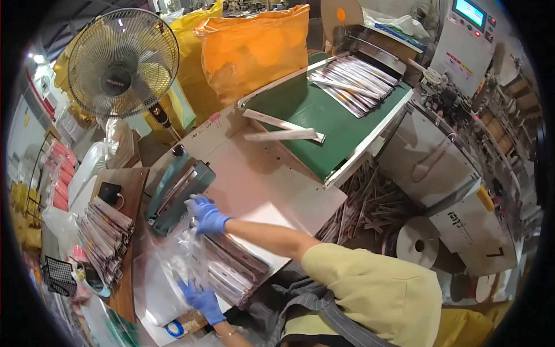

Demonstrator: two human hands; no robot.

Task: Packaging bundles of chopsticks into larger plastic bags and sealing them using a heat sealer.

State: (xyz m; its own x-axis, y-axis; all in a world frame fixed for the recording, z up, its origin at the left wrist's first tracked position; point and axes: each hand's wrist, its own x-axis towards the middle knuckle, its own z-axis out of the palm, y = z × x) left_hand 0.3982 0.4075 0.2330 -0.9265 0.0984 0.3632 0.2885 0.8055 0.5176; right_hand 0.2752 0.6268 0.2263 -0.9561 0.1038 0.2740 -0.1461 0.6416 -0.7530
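My right hand (209,216), in a blue glove, reaches across the board beside a grey-green bar sealer (179,194). Its fingers are curled at the upper end of a crumpled clear plastic bag (184,254). Closer to me, my left hand (200,301), also gloved in blue, grips the lower part of that bag; its fingertips are partly lost in the film. Right of the bag lies a bundle of long, slim printed packets (231,269). Under my left hand is a stack of clear plastic film (159,292), with a blue ring (174,328) beside it.
More slim packets (107,237) lie in a pile on the left wooden table (128,277). A green conveyor belt (300,115) carries a heap of packets (358,84) and two loose ones. A standing fan (123,63), an orange sack (257,52) and a machine cabinet (433,168) surround the bench.
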